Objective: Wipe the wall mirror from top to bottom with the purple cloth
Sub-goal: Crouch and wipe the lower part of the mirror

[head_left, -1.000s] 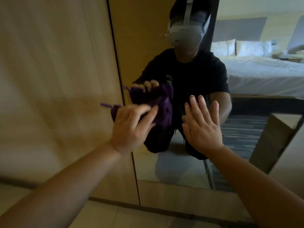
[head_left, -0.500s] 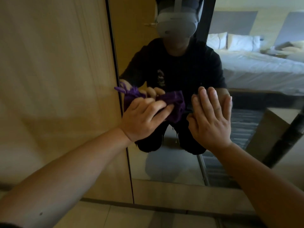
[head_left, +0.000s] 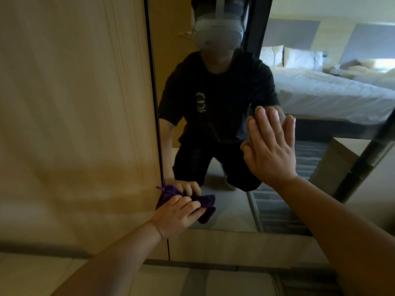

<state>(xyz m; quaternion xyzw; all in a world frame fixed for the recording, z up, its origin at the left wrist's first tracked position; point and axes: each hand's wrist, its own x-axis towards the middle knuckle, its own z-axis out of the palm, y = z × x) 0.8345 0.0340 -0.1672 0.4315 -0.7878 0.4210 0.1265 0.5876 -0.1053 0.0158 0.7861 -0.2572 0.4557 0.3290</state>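
Observation:
The wall mirror [head_left: 230, 212] fills the centre and right of the head view, set in a wooden wall. My left hand [head_left: 177, 214] presses the bunched purple cloth [head_left: 206, 207] against the glass at the mirror's lower left corner, close to its bottom edge. Part of the cloth is hidden under my fingers. My right hand [head_left: 270, 146] lies flat on the glass higher up and to the right, fingers together and pointing up, holding nothing. The mirror reflects a crouching person in dark clothes with a headset.
A light wood panel [head_left: 74, 124] stands left of the mirror's dark edge. Below the mirror runs a wooden base strip [head_left: 235, 246], then pale floor tiles [head_left: 171, 280]. A bed and pillows appear only as a reflection.
My left hand has moved the cloth down the glass from mid-height to the lower left corner. My right hand stays flat on the mirror.

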